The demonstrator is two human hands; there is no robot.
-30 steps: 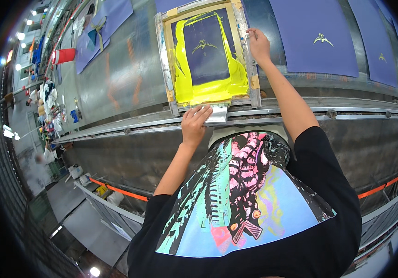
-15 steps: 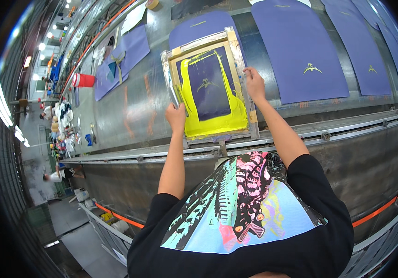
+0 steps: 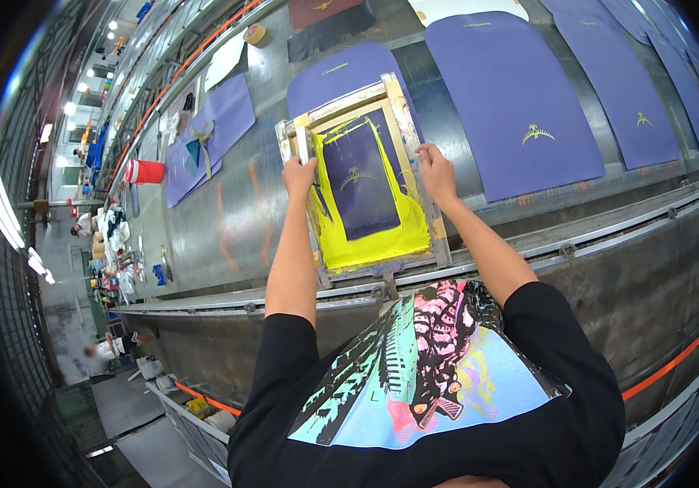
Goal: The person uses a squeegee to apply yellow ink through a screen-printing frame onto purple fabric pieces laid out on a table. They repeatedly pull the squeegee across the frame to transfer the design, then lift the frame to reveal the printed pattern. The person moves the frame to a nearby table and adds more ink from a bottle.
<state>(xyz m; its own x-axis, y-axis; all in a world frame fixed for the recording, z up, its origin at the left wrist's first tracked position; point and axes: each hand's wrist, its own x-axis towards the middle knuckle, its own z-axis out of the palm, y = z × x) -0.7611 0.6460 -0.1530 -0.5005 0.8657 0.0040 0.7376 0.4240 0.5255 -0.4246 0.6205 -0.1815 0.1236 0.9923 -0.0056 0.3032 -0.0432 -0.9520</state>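
Note:
A wooden screen printing frame [image 3: 341,102] lies on the long metal table in front of me. Bright yellow ink [image 3: 382,250] borders its dark mesh window, pooled thickest along the near end; a small crest-like design shows in the window. At the frame's left side, my left hand [image 3: 299,176] is closed round a narrow pale squeegee [image 3: 303,145], which stands up past the fingers. My right hand [image 3: 437,172] has its fingers closed at the right rail of the frame. Beneath the screen, a purple-blue fabric panel [image 3: 341,71] sticks out at the far end.
More purple panels [image 3: 512,89] with small yellow prints lie to the right. On the left are loose purple pieces [image 3: 227,122], a red bucket [image 3: 145,172] and a tape roll [image 3: 255,34]. A metal rail [image 3: 520,254] runs along the table's near edge. Another person stands far left.
My left hand has moved away from me along the frame's left side with the squeegee. My right hand stays at the right rail. The whole view has tilted slightly.

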